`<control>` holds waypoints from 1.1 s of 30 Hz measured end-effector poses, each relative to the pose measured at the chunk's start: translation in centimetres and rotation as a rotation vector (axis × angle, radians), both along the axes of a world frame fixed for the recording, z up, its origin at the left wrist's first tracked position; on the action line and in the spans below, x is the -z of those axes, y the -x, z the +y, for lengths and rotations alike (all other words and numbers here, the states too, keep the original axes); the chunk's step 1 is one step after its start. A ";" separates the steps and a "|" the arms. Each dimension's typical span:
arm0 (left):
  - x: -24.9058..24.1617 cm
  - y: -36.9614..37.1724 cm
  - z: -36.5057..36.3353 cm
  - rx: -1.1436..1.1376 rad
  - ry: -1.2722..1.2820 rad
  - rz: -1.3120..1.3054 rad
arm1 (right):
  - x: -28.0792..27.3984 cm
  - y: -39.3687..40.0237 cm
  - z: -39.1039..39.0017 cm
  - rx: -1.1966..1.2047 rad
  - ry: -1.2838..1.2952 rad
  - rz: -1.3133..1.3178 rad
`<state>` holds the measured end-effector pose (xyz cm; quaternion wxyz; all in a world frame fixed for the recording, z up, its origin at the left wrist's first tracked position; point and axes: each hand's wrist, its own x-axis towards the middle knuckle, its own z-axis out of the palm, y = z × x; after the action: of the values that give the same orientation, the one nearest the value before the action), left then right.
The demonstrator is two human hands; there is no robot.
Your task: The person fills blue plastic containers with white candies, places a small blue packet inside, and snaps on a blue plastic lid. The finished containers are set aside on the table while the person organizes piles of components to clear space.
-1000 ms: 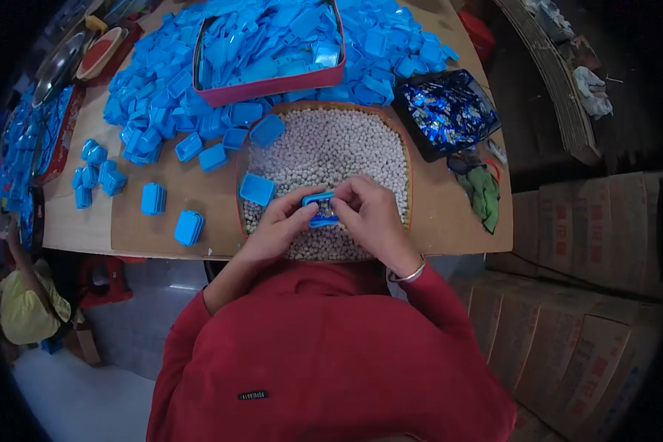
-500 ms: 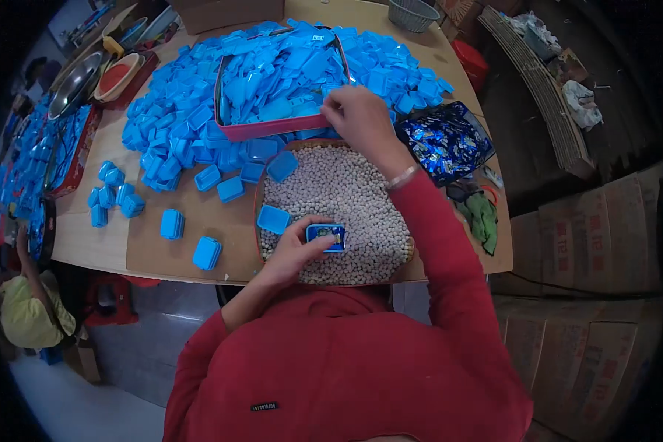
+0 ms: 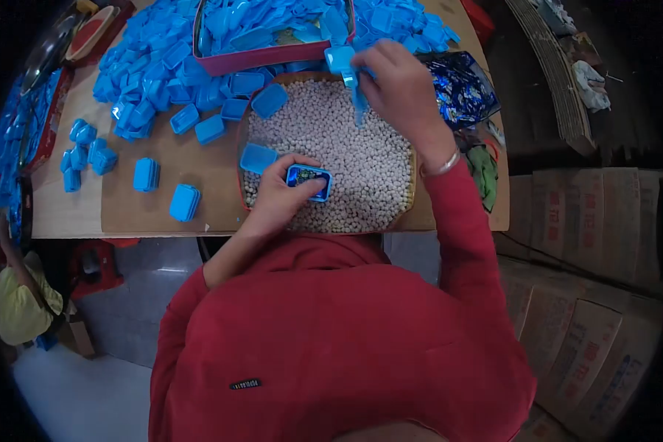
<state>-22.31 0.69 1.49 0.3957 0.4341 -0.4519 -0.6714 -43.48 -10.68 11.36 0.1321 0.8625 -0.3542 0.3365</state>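
My left hand [image 3: 280,194] holds a small open blue box [image 3: 309,181] with something shiny inside, just above a tray of small white pellets [image 3: 361,158]. My right hand [image 3: 399,92] hovers over the tray's far edge and grips a blue lid [image 3: 358,99] that hangs down from its fingers. A red tray [image 3: 272,53] piled with blue lids stands just beyond the pellets. An empty blue box half [image 3: 258,158] lies on the pellets beside my left hand.
Heaps of blue box parts [image 3: 155,81] cover the far table. Closed blue boxes [image 3: 185,202] lie at the left. A bag of shiny blue packets [image 3: 460,88] sits right of the tray. Cardboard cartons [image 3: 589,236] stand at the right. A person in yellow [image 3: 15,309] crouches at lower left.
My right hand has come back from the red tray toward the pellets with a blue lid in it. My left hand still holds the open box.
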 end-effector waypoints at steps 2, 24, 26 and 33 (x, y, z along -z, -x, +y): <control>0.4 0.2 -0.1 -0.020 -0.064 0.073 | 3.6 1.7 3.1 0.084 -0.046 0.139; -1.7 -0.2 0.0 0.178 -0.064 0.158 | 7.2 -0.8 1.6 0.407 -0.422 -0.115; -1.3 -0.1 0.0 0.186 -0.031 0.199 | 6.8 -0.8 4.4 0.471 -0.321 0.060; -0.4 -0.2 -0.3 0.198 -0.030 0.155 | 8.0 -0.4 10.8 0.195 -0.473 -0.025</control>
<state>-22.14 0.42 1.94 0.3546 0.3401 -0.4507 -0.7453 -43.07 0.12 3.40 -0.0459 0.8268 -0.5063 0.2406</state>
